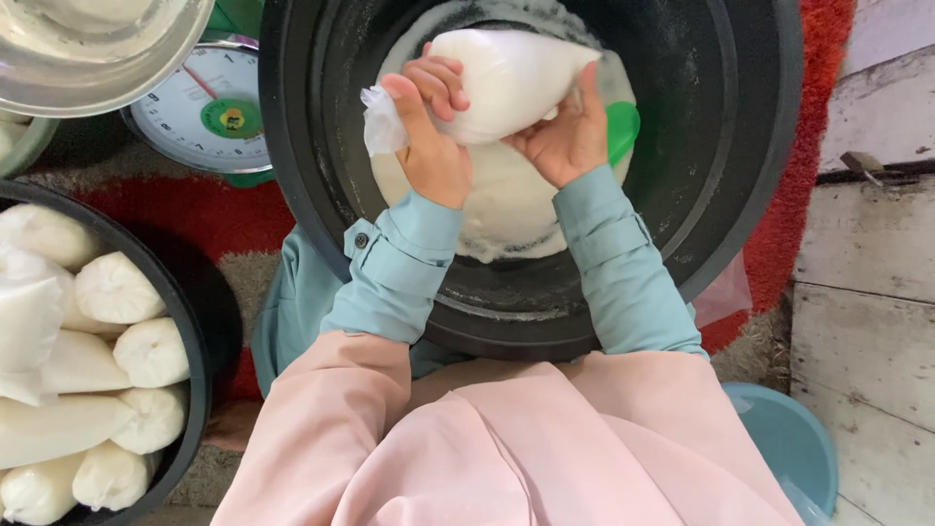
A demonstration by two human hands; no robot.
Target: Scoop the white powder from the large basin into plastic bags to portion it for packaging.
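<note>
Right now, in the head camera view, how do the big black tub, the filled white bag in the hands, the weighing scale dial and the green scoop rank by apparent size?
1. Big black tub, by far the largest.
2. Filled white bag and scale dial: these look alike, and the dial is partly hidden, so I won't rank them.
3. Green scoop, though mostly hidden.

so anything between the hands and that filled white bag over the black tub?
Nothing visible. The left hand pinches the neck of the filled white bag directly, and the right hand cups its underside, skin on plastic. The bag hangs over the white liquid in the black tub, with a green scoop behind the right hand.
</note>
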